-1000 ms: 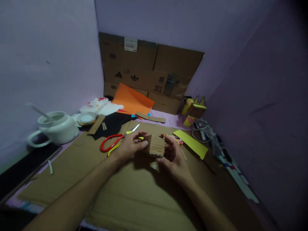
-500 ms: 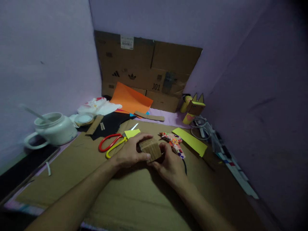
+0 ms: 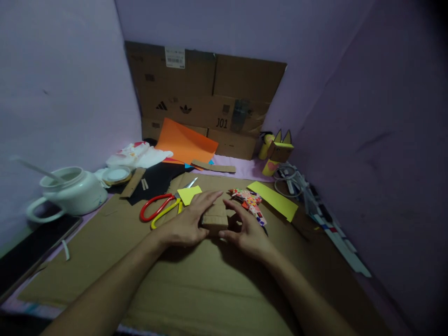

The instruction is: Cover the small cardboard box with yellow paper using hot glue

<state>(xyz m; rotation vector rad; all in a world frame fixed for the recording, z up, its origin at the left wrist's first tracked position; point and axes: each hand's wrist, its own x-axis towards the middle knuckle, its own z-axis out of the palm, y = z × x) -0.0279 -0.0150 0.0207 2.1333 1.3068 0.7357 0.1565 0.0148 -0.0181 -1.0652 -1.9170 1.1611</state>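
Note:
A small brown cardboard box [image 3: 215,219] is low over or resting on the flat cardboard sheet, between my two hands; I cannot tell which. My left hand [image 3: 191,219] lies along its left side, fingers reaching past the back and thumb at the lower front corner. On the right side, my right hand [image 3: 245,231] has curved fingers, with the thumb at the front corner and the index near the back edge. Scissors [image 3: 164,207] with one red and one yellow handle loop lie left of my left hand, a yellow paper piece [image 3: 189,193] over them. Beyond my right hand lies a colourful patterned item [image 3: 250,200].
The cardboard sheet [image 3: 175,284] covers the work surface. A white mug-like pot [image 3: 73,191] with a stick stands left. A yellow strip [image 3: 275,200] lies right. Orange paper [image 3: 187,142] and a cardboard panel [image 3: 196,84] are at the back. A cardboard figure [image 3: 280,151] stands back right.
The box has turned from tilted to level and moved down slightly. My right fingers have spread wider beside it. The whole view has shifted a little.

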